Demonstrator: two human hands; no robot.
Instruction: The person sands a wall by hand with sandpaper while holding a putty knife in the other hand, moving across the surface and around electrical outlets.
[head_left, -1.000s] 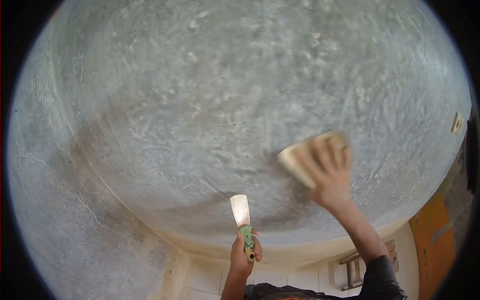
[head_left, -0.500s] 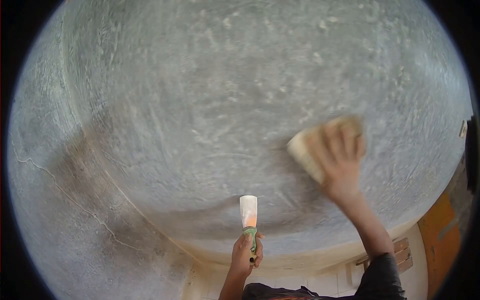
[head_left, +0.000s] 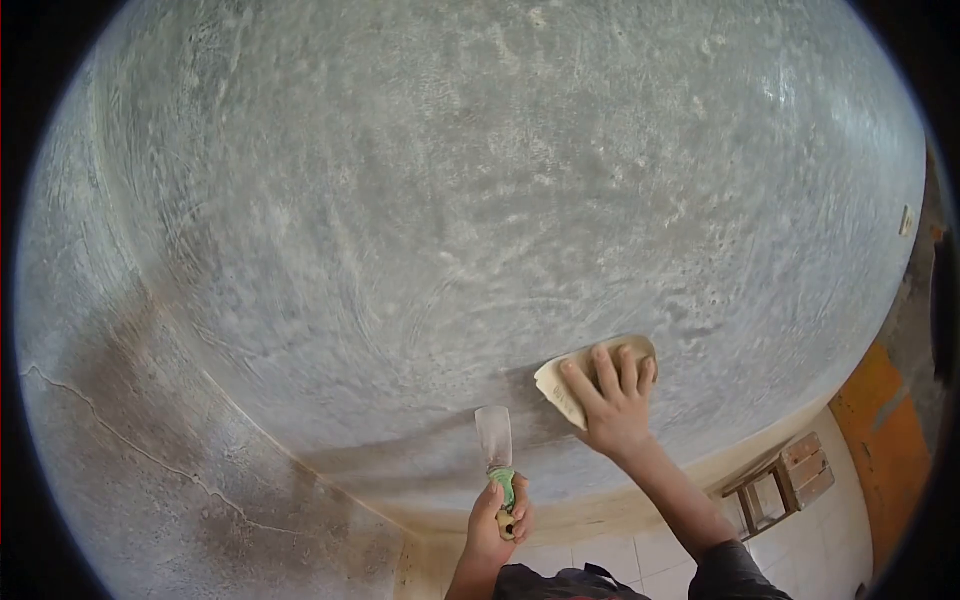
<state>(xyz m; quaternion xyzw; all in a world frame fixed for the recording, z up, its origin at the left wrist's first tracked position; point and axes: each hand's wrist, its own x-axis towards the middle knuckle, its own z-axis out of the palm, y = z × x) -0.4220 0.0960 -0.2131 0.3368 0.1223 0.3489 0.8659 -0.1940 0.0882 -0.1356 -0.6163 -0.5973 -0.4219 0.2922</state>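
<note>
My right hand (head_left: pixel 618 408) presses a cream sheet of sandpaper (head_left: pixel 562 392) flat against the grey wall (head_left: pixel 430 230), its fingers spread over the sheet. Part of the sheet lies hidden under the palm. Lower and to the left, my left hand (head_left: pixel 500 518) is wrapped round the green and tan handle of a putty knife (head_left: pixel 494 436). The blade points up, in front of the wall's lower part.
A wall crack (head_left: pixel 140 448) runs across the adjoining wall at the left. At lower right, a small wooden stool (head_left: pixel 790 480) is on the white tiled floor (head_left: pixel 660 553), near an orange panel (head_left: pixel 885 430). A switch plate (head_left: pixel 906 221) is at far right.
My right hand and the sandpaper have moved down and to the left on the wall. My left hand still holds the putty knife, slightly lower in view. More of the stool shows.
</note>
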